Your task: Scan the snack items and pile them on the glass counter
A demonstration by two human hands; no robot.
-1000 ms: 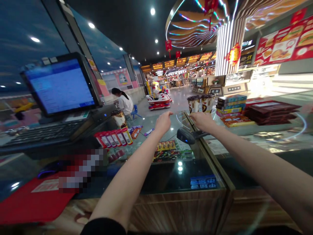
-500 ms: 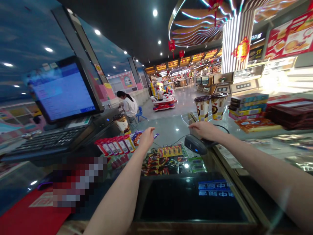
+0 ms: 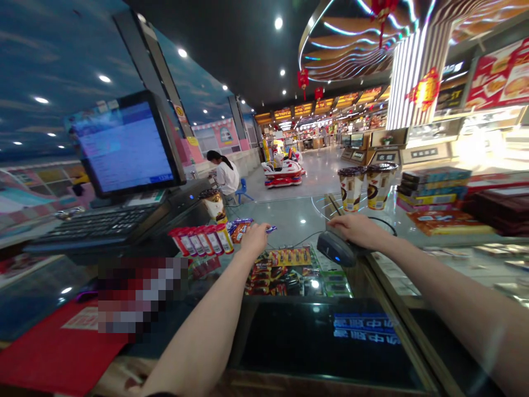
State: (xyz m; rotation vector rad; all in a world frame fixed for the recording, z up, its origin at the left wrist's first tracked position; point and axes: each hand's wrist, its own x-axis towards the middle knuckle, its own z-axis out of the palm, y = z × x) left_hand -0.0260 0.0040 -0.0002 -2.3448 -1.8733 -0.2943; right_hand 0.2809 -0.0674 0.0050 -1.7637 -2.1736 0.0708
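Both grips I can't tell: right hand (image 3: 356, 229) curled over the scanner (image 3: 335, 249) beneath it, left hand (image 3: 255, 240) at the snack bar (image 3: 271, 229) by its right edge, where a loose pinch could drop it!

I'm working at a shop's glass counter (image 3: 289, 342) in an indoor hall
A barcode scanner (image 3: 336, 249), monitor (image 3: 124, 146), keyboard (image 3: 95, 226) and stacked boxes (image 3: 432, 186) are surrounding me, while food posters (image 3: 500, 77) are hanging beyond
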